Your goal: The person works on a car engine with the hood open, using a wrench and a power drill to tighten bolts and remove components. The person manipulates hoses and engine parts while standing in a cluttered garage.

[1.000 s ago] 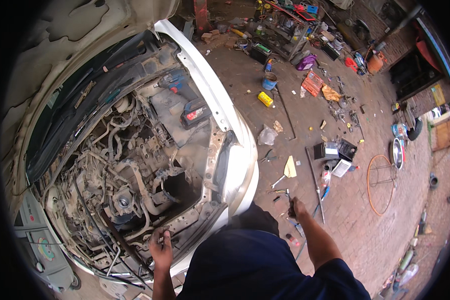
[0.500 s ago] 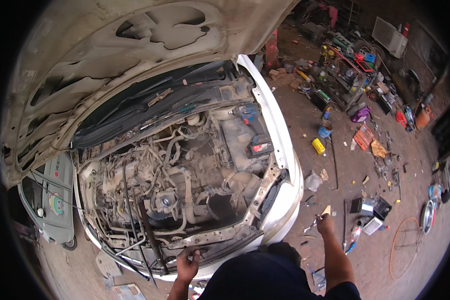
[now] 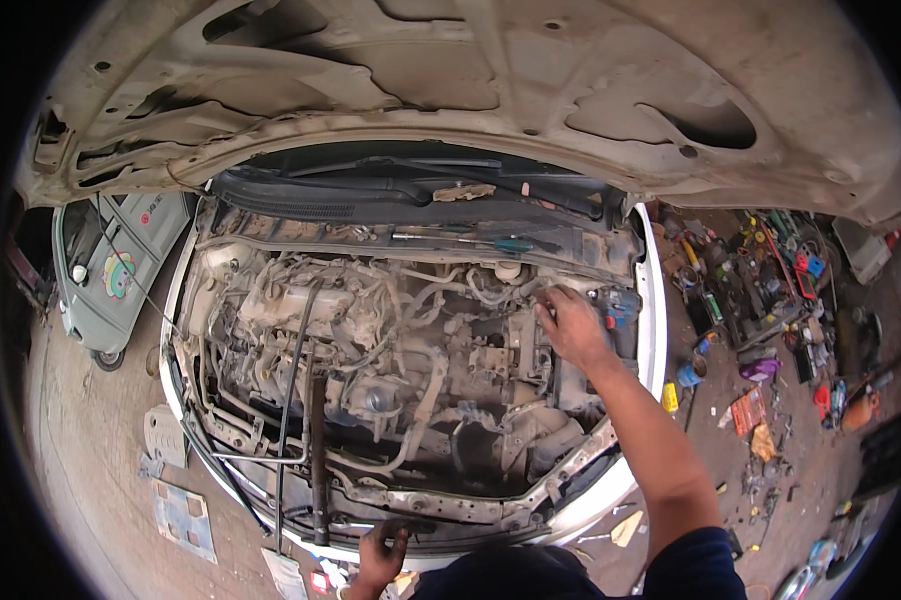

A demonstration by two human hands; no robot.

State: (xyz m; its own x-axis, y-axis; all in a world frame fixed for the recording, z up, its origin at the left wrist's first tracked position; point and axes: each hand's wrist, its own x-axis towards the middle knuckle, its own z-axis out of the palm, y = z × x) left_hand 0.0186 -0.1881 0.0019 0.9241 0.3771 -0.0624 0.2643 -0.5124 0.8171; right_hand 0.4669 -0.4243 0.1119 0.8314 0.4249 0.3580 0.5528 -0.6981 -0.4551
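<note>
My right hand (image 3: 573, 328) reaches over the far right of the dusty engine bay (image 3: 371, 340), fingers curled downward. What its fingertips hold or touch is hidden. A blue cordless power tool (image 3: 619, 306) lies just right of it. My left hand (image 3: 383, 554) is at the car's front edge, thumb and fingers bent together; I cannot make out what is in them. Close by, a thin silver rod (image 3: 351, 526) lies on the front panel. Left of that hand, a thick dark bar (image 3: 319, 460) and a thinner long rod (image 3: 289, 420) lean across the front crossmember.
The raised hood (image 3: 531, 80) hangs over the bay. A teal-handled screwdriver (image 3: 514, 244) lies below the windshield. An L-shaped silver bar (image 3: 263, 458) crosses the front left. Tools and parts clutter the floor at right, around an orange tray (image 3: 748, 411). A small grey-green vehicle (image 3: 121, 275) stands left.
My view has swung left and now faces the engine bay. My right hand, holding a shiny tool over the floor at right, has moved into the bay. The left hand stays at the front edge.
</note>
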